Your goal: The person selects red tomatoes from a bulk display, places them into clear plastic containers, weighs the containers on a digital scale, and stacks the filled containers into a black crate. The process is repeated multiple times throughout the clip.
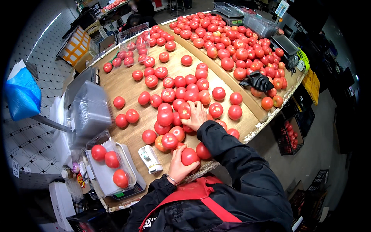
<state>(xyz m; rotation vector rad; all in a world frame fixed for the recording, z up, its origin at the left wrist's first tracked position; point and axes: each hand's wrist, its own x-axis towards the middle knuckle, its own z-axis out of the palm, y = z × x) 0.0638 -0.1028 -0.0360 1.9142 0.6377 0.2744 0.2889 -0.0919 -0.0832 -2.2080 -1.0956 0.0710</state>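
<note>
My left hand (178,167) is at the table's near edge, fingers and thumb wrapped round a large red tomato (190,156). Farther out, my right hand (198,115) curls over another tomato (184,111) within the loose pile in the middle of the table. Several more tomatoes (165,117) lie about both hands, some stacked on others. To the left, a clear plastic tray (133,170) lined with white paper rests on a scale (131,192) and holds three tomatoes (112,159). A small white device (150,159) lies between that tray and my left hand.
A wooden divider (220,69) separates a big tomato heap (235,42) at the far right, with black gloves (257,81) on it. Stacked clear trays (91,104) stand at the left edge. An upright clear container (133,36) is at the back. A crate of tomatoes (290,135) sits on the floor.
</note>
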